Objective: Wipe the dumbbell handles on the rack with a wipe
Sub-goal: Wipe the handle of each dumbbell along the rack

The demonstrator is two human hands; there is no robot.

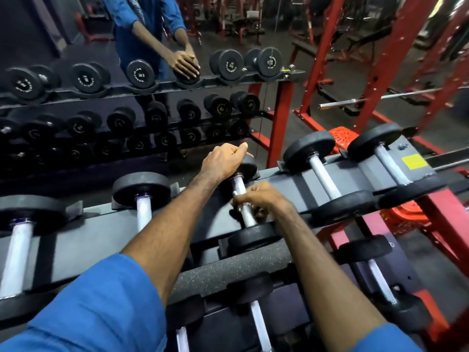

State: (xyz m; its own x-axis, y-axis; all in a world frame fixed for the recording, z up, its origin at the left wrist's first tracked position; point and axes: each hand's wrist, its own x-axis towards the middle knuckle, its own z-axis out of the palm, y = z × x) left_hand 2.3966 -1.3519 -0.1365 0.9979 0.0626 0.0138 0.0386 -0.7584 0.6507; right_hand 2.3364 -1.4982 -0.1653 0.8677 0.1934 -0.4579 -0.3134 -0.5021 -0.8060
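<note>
A small dumbbell with a knurled silver handle [248, 217] lies on the top tier of the grey rack [286, 185]. My right hand [264, 199] grips the middle of that handle; no wipe shows, and anything inside the fist is hidden. My left hand [223, 158] is curled over the dumbbell's far black head [250, 165], holding it. The near head [253, 237] sits in its cradle below my right hand. Neighbouring dumbbells lie on the same tier, to the right [323, 174] and to the left [144, 208].
A mirror [152, 102] behind the rack reflects the dumbbells and my arms. A red power rack [380, 59] with a barbell [368, 99] stands at the right. Lower tiers hold more dumbbells [257, 323]. A red stool [342, 137] sits behind the rack's right end.
</note>
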